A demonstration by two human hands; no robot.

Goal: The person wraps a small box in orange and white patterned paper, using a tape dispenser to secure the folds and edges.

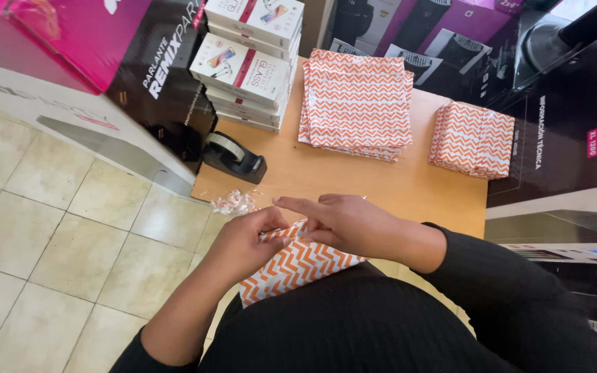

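Both hands meet over the person's lap at the near edge of the desk (395, 186), working an orange-and-white zigzag paper packet (291, 266) that lies tilted against the dark clothing. On the left hand (243, 242) the fingertips are pinched shut on the packet's upper edge, while the right hand (343, 221) presses down on the same edge with its fingers laid flat and the forefinger stretched out towards the left; it holds the paper down rather than closing around it. Whether anything is inside this packet cannot be told. Just beyond the fingers, at the desk's near left corner, lies a small crumpled clump of clear tape scraps (235, 202), and behind it a black tape dispenser (233, 155) sits at the left edge. By the look of it the wrapping is well along: a small pile of finished packets (471, 138) sits by the right edge, and a broad stack of flat zigzag sheets (357, 103) at the far edge seems yet to be used. A stack of white flat boxes (250, 62) stands at the far left corner, all closed, contents unseen. Large dark and pink cartons (153, 62) hem the desk in.
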